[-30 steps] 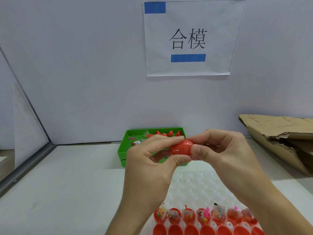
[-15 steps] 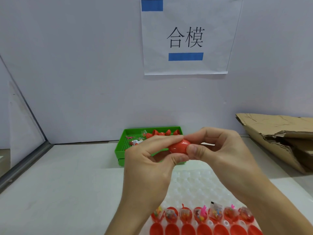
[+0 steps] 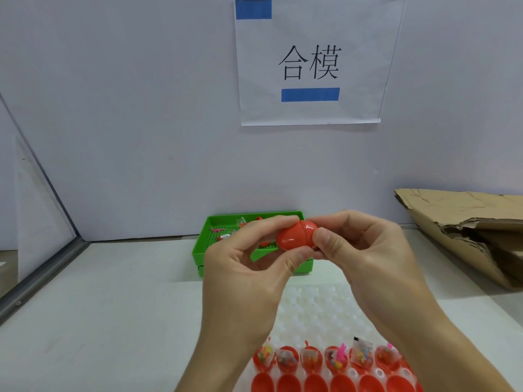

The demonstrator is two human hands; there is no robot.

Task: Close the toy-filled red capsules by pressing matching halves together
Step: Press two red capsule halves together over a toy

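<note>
A red capsule (image 3: pixel 295 236) hangs in the air between both hands, its two halves joined with a seam showing near the middle. My left hand (image 3: pixel 249 267) pinches its left end with thumb below and fingers on top. My right hand (image 3: pixel 365 253) pinches the right end. Below, a white dimpled tray (image 3: pixel 319 309) holds a row of red halves filled with bagged toys (image 3: pixel 336 359) and a row of red halves without toys (image 3: pixel 317 384) at the bottom edge.
A green perforated tray (image 3: pixel 210 241) with loose toys and red capsule pieces sits behind the hands by the wall. Torn brown cardboard (image 3: pixel 467 230) lies at the right. A metal rail (image 3: pixel 42 275) borders the table's left side.
The capsule has turned a little in my fingers, so more of its red surface and the seam now show. Both hands stay on it in about the same place.
</note>
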